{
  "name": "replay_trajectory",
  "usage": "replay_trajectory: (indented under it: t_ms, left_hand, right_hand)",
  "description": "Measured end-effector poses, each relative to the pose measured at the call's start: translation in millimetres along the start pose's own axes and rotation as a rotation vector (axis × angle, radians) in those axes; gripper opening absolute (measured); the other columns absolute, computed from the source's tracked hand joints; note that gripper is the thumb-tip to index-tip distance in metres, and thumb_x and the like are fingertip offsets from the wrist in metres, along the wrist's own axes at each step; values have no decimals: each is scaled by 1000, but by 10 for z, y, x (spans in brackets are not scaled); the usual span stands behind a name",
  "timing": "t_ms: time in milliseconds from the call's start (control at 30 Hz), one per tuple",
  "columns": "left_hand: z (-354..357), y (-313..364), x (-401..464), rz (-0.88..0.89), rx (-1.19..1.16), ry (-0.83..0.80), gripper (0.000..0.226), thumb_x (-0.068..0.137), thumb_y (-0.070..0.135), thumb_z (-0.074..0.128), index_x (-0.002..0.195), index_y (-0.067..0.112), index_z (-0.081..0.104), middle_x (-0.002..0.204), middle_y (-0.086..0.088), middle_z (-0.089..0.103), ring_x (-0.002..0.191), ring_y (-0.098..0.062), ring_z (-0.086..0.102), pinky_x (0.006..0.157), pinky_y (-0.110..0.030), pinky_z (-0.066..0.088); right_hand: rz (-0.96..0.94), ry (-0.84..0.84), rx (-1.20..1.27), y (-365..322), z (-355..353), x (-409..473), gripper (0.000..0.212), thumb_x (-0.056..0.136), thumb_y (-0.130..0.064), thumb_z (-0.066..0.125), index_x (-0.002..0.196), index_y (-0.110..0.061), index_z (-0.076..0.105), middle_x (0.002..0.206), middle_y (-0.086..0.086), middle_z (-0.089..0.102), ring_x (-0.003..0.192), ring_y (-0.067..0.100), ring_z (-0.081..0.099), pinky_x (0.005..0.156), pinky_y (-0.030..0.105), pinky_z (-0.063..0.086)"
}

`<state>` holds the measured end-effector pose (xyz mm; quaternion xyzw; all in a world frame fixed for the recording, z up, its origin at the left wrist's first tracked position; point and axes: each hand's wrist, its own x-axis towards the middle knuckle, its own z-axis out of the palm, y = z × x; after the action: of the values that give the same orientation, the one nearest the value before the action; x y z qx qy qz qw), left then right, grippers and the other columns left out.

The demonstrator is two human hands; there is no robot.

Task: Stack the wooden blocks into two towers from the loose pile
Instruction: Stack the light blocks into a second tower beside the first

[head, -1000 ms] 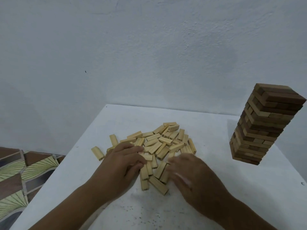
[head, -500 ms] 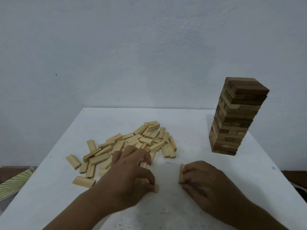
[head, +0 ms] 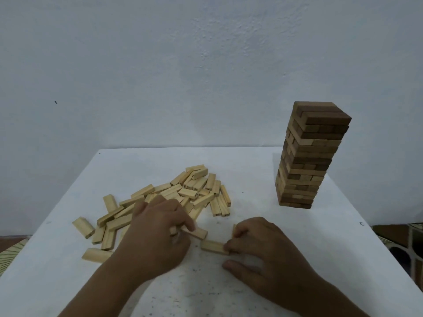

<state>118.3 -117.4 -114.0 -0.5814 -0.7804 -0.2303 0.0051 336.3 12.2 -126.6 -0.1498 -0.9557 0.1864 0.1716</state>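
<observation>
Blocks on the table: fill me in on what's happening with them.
A person is starting a second tower. The left hand grips a pale block beside the loose pile; the right hand pinches the end of another block lying flat on the white table. One tall tower of darker blocks already stands at the far right.

Left hand (head: 158,234) — back up, fingers curled downward, forearm entering from lower left. Right hand (head: 263,245) — fingers curled, thumb extended along its near side, forearm from lower right.
</observation>
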Motion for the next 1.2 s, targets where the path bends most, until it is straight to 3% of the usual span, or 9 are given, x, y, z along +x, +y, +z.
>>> replay_trajectory:
  t_ms: [133, 233, 367, 500, 567, 700, 933, 1200]
  left_hand:
    - [45, 3, -62, 8, 40, -66, 21, 68, 35, 59, 84, 46, 64, 89, 28, 51, 93, 2, 42, 78, -32, 22]
    - [97, 15, -65, 20, 45, -50, 19, 73, 30, 67, 83, 45, 64, 91, 29, 54, 95, -2, 47, 78, -33, 25]
    - [149, 34, -58, 59, 28, -44, 25, 79, 25, 75, 85, 47, 66, 94, 31, 57, 97, 1, 48, 82, -31, 26]
    - [160, 115, -64, 127, 4, -60, 23, 83, 31, 70, 95, 50, 67, 106, 34, 57, 105, 5, 45, 84, -31, 26]
    - [195, 166, -63, 130, 20, -59, 22, 83, 36, 66, 97, 52, 66, 111, 32, 57, 107, 4, 43, 81, -32, 26]
    - [239, 223, -72, 110, 45, -50, 20, 83, 51, 53, 96, 52, 67, 104, 30, 57, 103, -1, 47, 76, -33, 29]
    - [230, 312, -77, 150, 29, -81, 30, 81, 59, 46, 102, 50, 65, 115, 36, 58, 108, 4, 46, 80, -34, 25]
    - [329, 361, -51, 143, 63, -93, 36, 81, 65, 41, 109, 53, 62, 124, 30, 52, 120, -2, 41, 87, -34, 27]
  right_hand:
    - [58, 59, 8, 13, 35, 43, 25, 81, -58, 61, 79, -33, 58, 90, -22, 50, 88, 1, 47, 70, 17, 44]
    - [120, 101, 30, 64, 50, 18, 21, 79, -43, 66, 71, -29, 53, 81, -19, 50, 80, 4, 49, 62, 18, 45]
    - [161, 137, 60, 126, 67, 12, 15, 82, -49, 63, 85, -34, 59, 87, -24, 54, 84, 1, 52, 69, 9, 41]
    - [145, 74, 83, 138, 67, 13, 53, 78, -76, 47, 92, -30, 70, 95, -22, 60, 92, -4, 50, 73, 8, 41]
    - [143, 39, 105, 138, 58, 6, 60, 74, -80, 47, 98, -31, 72, 107, -26, 58, 101, -9, 47, 79, 4, 39]
    - [114, -31, 106, 156, 32, 17, 56, 71, -75, 54, 105, -35, 72, 118, -34, 46, 109, -18, 39, 84, 0, 31]
    - [110, -41, 67, 171, 31, 8, 51, 77, -69, 50, 108, -34, 72, 118, -23, 61, 101, -20, 41, 81, -2, 32]
    - [120, -17, 42, 212, 24, 6, 31, 81, -47, 68, 106, -29, 73, 112, -18, 64, 94, -18, 42, 84, -4, 32]
